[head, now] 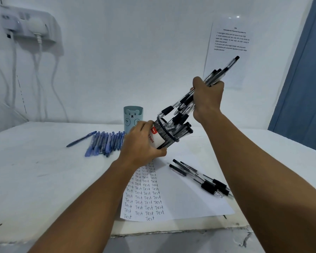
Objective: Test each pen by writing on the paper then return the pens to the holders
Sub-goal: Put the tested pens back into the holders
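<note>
Tilting the black mesh holder [167, 135] up and to the right, the left hand [141, 143] has its fingers [159, 154] curled round the labelled wall, so the open mouth faces the right hand [207, 99]. That hand holds a bundle of black pens [215, 75] in a closed fist. Their long axis runs from upper right down to lower left, in line with the tilted holder. The lower ends sit at or just inside the rim; which ends these are I cannot tell. By my judgement the coming move is a slide along that line, down into the mouth.

More black pens [202, 179] lie loose on the worktop [44, 170], partly over the right side of the paper [181, 201] with its rows of "Test". A row of blue pens [106, 142] lies to the left, near the blue bear cup [133, 117], still outside it.
</note>
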Tool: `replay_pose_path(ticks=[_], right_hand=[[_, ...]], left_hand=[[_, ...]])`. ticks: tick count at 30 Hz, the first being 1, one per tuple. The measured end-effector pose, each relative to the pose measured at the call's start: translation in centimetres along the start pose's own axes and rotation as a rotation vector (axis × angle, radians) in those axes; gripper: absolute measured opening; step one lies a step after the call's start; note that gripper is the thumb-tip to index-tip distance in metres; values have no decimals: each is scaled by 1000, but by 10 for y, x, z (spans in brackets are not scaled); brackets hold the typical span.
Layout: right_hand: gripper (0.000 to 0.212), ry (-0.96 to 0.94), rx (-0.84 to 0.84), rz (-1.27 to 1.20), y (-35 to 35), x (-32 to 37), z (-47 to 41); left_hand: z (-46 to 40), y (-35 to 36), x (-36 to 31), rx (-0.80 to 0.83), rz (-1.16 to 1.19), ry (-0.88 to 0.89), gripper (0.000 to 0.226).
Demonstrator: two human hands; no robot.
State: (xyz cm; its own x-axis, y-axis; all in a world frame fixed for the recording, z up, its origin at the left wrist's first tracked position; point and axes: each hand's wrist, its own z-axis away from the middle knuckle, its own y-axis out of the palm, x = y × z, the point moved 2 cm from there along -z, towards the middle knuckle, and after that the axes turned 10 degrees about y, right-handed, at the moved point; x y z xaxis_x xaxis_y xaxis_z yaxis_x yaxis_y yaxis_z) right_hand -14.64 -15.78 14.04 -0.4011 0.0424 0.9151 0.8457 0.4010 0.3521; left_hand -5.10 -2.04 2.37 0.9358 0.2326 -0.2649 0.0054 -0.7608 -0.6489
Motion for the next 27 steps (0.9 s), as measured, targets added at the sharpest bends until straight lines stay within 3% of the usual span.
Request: replay_pose_path(ticks=[13,27], right_hand=[[23,-168,-13,166,8,10,5],[23,-105,-87,113,-2,5,-2]], left_hand=[[0,-1,-5,33,4,4,94],[-1,-2,-5,24,14,-25,91]])
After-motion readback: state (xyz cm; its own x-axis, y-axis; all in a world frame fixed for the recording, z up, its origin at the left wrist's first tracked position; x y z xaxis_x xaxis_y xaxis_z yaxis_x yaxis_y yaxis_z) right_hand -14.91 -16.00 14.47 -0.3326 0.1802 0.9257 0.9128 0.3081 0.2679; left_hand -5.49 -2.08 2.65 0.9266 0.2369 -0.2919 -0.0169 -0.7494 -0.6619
